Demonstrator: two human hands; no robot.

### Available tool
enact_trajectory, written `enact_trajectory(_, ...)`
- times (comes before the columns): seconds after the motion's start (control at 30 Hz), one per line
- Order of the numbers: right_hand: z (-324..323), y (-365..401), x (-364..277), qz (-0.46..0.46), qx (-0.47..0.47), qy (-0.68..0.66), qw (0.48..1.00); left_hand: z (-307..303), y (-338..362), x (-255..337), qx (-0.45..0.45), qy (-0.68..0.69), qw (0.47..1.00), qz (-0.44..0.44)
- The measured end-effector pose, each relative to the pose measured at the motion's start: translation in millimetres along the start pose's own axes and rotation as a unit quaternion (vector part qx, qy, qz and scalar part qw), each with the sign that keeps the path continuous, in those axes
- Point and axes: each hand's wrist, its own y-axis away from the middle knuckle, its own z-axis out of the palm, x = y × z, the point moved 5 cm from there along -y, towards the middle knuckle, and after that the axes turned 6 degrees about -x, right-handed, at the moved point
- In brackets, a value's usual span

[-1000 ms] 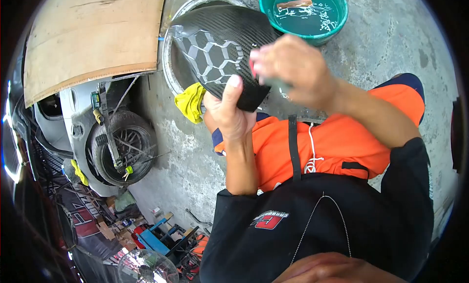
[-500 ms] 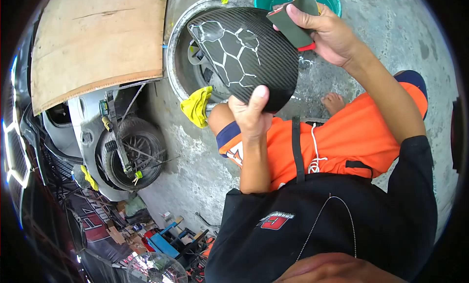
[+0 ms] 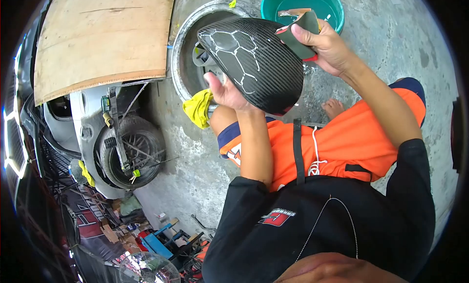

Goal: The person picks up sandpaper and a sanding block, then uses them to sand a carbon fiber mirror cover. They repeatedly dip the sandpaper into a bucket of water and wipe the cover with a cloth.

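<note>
My left hand supports a curved carbon-fibre shell at its lower left edge. Its thumb stands out away from the surface, and its other fingers are hidden behind the piece. White lines in a honeycomb pattern run over the shell's left part. In my right hand is a dark grey-green sheet of sandpaper, bent around a red-edged block, with the thumb pressed on top. The sandpaper overlaps the shell's upper right edge in this view.
A teal basin of water stands behind my right hand. Under the shell is a large round grey rim, with a yellow cloth at its edge. At left are a wooden board, a car wheel and, lower, a fan.
The shell has tilted and shifted slightly right and down. My left thumb has come off its top surface. My right hand has moved down a little with the sandpaper.
</note>
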Motion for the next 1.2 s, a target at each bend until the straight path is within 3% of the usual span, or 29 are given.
enact_trajectory(0.07, 4, -2, -3, -0.022, 0.040, -0.009, 0.999, -14, -3, 2, 0.139, -0.191, 0.971, 0.028)
enact_trajectory(0.1, 0, -3, -3, -0.020, 0.042, -0.005, 0.999, -22, -3, 0, 0.099, -0.131, 0.986, -0.016)
enact_trajectory(0.2, -13, -7, 3, 0.018, 0.075, 0.119, 0.990, -40, -5, -5, 0.104, -0.153, 0.981, -0.063)
enact_trajectory(0.27, -14, -4, 3, 0.002, 0.129, 0.347, 0.929, -48, -2, -6, 0.122, -0.122, 0.983, -0.062)
enact_trajectory(0.3, -5, -4, 3, -0.051, 0.124, 0.427, 0.894, -52, -2, -6, 0.124, -0.089, 0.986, -0.069)
enact_trajectory(0.33, 0, 0, 13, -0.008, 0.127, 0.366, 0.922, -55, -3, -7, 0.122, -0.055, 0.988, -0.073)
enact_trajectory(0.4, 25, 11, 22, -0.149, 0.116, 0.474, 0.860, -64, -1, -6, 0.121, -0.018, 0.990, -0.073)
enact_trajectory(0.47, 45, 31, 51, -0.188, 0.118, 0.489, 0.843, -74, 2, -4, 0.122, 0.033, 0.989, -0.081)
enact_trajectory(0.5, 57, 40, 58, -0.197, 0.130, 0.501, 0.833, -78, 5, -2, 0.145, -0.014, 0.987, -0.072)
enact_trajectory(0.6, 42, 12, 71, -0.139, 0.179, 0.448, 0.865, -74, 16, -6, 0.135, -0.058, 0.989, -0.014)
enact_trajectory(0.67, 41, -47, 52, -0.074, 0.142, 0.467, 0.870, -71, 34, -8, 0.214, -0.065, 0.975, -0.016)
enact_trajectory(0.73, 56, -63, 67, -0.083, 0.129, 0.484, 0.861, -82, 34, 4, 0.191, -0.046, 0.981, -0.006)
enact_trajectory(0.8, 89, -22, 86, -0.160, 0.098, 0.547, 0.816, -105, 29, 22, 0.206, 0.009, 0.978, 0.028)
enact_trajectory(0.83, 106, -3, 91, -0.232, 0.046, 0.574, 0.784, -131, 33, 26, 0.192, 0.078, 0.978, -0.029)
enact_trajectory(0.93, 97, -26, 95, -0.155, 0.071, 0.557, 0.813, -101, 38, 30, 0.158, 0.091, 0.982, 0.055)
enact_trajectory(0.97, 95, -52, 90, -0.143, 0.066, 0.583, 0.797, -110, 43, 28, 0.204, 0.064, 0.976, 0.046)
enact_trajectory(1.0, 100, -77, 85, -0.049, 0.048, 0.570, 0.819, -92, 43, 31, 0.196, 0.081, 0.976, 0.039)
enact_trajectory(1.07, 109, -67, 91, -0.131, 0.060, 0.620, 0.771, -100, 43, 39, 0.195, 0.058, 0.978, 0.039)
enact_trajectory(1.13, 119, -24, 96, -0.163, 0.082, 0.604, 0.776, -99, 42, 46, 0.183, 0.021, 0.976, 0.113)
enact_trajectory(1.17, 134, -10, 95, -0.209, 0.016, 0.605, 0.768, -104, 41, 49, 0.166, 0.063, 0.980, 0.089)
enact_trajectory(1.2, 131, -13, 97, -0.206, 0.008, 0.606, 0.768, -111, 40, 49, 0.169, 0.067, 0.979, 0.097)
